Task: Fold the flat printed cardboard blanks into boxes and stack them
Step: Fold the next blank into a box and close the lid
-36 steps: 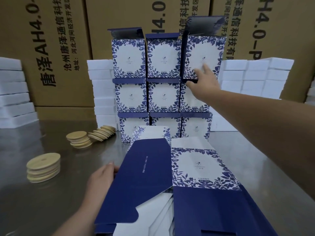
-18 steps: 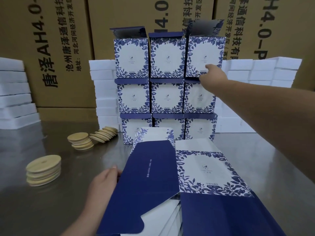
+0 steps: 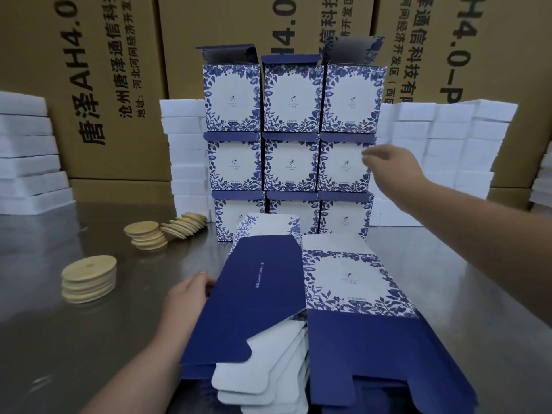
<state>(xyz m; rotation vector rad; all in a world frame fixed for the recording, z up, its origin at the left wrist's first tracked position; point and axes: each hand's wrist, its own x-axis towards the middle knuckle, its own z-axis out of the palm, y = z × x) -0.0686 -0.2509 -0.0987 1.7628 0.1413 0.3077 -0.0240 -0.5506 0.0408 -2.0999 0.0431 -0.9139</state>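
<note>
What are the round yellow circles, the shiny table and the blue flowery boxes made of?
The round discs look like pale wood or bamboo: matte and light tan. The table seems to be brushed metal, probably stainless steel: grey, with blurry reflections. The folded boxes look like thin printed cardboard: smooth printed faces, with a plain white reverse showing on the flat blanks.

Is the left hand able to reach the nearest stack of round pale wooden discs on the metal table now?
Probably yes. Only bare metal table lies between the left hand, which holds the edge of the flat dark-blue cardboard blank, and the nearest stack of round pale wooden discs.
</note>
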